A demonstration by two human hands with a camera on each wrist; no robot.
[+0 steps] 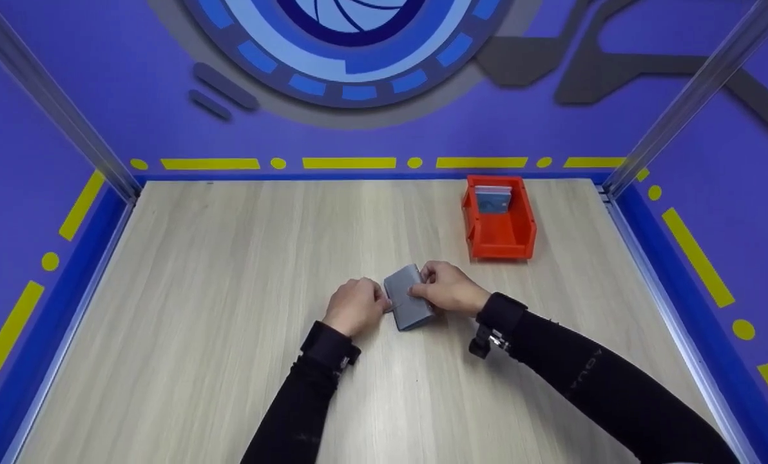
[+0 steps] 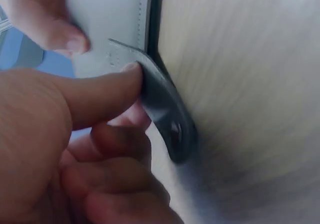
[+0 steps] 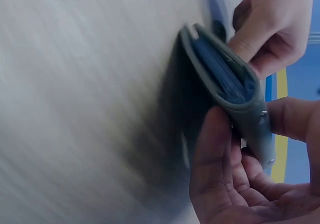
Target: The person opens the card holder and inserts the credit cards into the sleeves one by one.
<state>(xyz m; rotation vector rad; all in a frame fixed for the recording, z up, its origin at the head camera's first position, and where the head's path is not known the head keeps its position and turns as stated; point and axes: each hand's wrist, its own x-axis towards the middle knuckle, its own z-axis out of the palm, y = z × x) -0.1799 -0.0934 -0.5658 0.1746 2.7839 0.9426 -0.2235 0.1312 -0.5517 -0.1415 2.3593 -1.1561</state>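
A grey card wallet (image 1: 410, 312) with a stitched edge is folded closed and held just above the wooden table. My right hand (image 1: 453, 289) grips it by the rounded spine, thumb on the upper face and fingers beneath. At the opposite edge, my left hand (image 1: 355, 306) pinches the wallet's short closing strap (image 2: 162, 96) between thumb and curled fingers. The strap's free end sticks out unfastened, with a slot or stud near its tip. From the end, the right wrist view shows dark blue inner sleeves (image 3: 220, 68) between the covers.
A red open-front bin (image 1: 500, 251) stands beyond my right hand, with several flat cards or sleeves (image 1: 492, 201) upright at its back. The pale wooden table (image 1: 229, 258) is bordered by purple-blue panels (image 1: 358, 145) and metal posts (image 1: 693, 96).
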